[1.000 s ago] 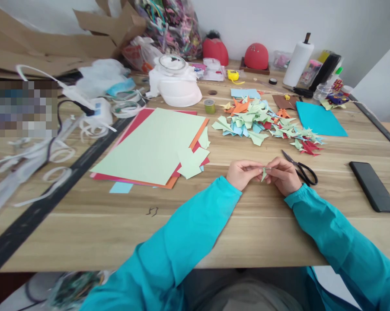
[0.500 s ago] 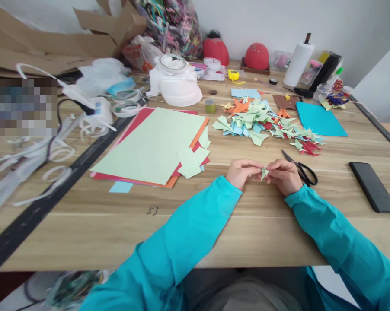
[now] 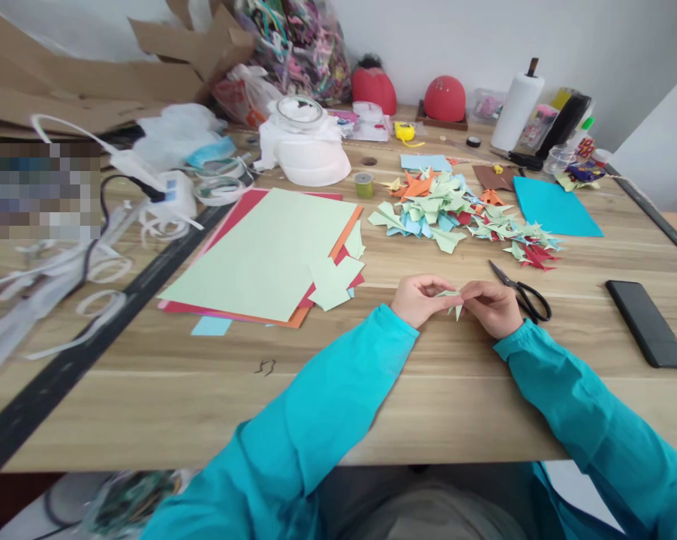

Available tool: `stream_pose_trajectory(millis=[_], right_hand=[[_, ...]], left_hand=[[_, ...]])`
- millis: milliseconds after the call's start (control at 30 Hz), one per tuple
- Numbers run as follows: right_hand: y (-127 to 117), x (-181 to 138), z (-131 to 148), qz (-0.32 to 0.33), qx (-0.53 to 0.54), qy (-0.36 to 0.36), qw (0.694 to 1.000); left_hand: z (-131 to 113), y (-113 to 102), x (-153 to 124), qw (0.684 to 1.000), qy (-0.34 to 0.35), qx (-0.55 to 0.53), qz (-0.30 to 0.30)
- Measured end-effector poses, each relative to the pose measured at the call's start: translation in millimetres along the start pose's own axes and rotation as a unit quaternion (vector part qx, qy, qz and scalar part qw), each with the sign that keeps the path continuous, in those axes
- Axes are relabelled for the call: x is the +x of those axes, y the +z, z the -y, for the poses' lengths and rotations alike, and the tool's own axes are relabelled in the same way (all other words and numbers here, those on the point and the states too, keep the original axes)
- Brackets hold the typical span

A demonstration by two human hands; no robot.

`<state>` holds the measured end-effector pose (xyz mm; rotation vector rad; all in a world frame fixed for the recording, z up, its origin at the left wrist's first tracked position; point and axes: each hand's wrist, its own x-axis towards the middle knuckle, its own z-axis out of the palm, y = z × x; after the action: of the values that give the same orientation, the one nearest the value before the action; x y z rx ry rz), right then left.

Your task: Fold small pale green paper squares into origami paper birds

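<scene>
Between my two hands is a small folded piece of pale green paper (image 3: 456, 311), with narrow points hanging below the fingertips. My left hand (image 3: 420, 300) pinches it from the left, thumb and fingers together. From the other side my right hand (image 3: 491, 307) grips it with thumb and forefinger; part of the paper is hidden by the fingers. Black-handled scissors (image 3: 524, 292) lie open just beyond my right hand. Past both hands is a pile of folded paper cranes (image 3: 440, 202) in green, blue, orange and red.
A stack of coloured paper sheets (image 3: 265, 255) lies to the left, with small green squares (image 3: 335, 281) at its corner. On the right are a black phone (image 3: 648, 322) and a turquoise sheet (image 3: 558, 206). White cords and a power strip (image 3: 175, 195) clutter the far left.
The folded paper has turned a little in my fingers, and more of its points now show below. My right fingers have closed in nearer to my left. Everything else stays put.
</scene>
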<state>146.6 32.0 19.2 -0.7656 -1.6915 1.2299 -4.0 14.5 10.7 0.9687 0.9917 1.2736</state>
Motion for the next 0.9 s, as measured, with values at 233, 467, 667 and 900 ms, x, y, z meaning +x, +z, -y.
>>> stream_pose_trajectory(millis=[233,467,667,900], right_hand=[[1.9,-1.0,-0.5,-0.049,-0.004,0.016,0.999],[0.0,-2.3,-3.0,-0.037,-0.01,0.037,0.999],[-4.0,-2.9,3.1,0.031,0.029,0.057,0.997],[-1.7,0.5,-1.4,-0.003,0.02,0.062,0.998]], left_hand=[[-0.5,-2.6,-1.5,0.998,0.027,0.057,-0.013],[0.2,-3.0,-2.0,0.996,0.038,0.08,-0.017],[-1.1,-3.4,-2.9,0.996,0.038,0.085,-0.015],[-2.9,-5.2,-2.6,0.995,0.045,0.088,-0.021]])
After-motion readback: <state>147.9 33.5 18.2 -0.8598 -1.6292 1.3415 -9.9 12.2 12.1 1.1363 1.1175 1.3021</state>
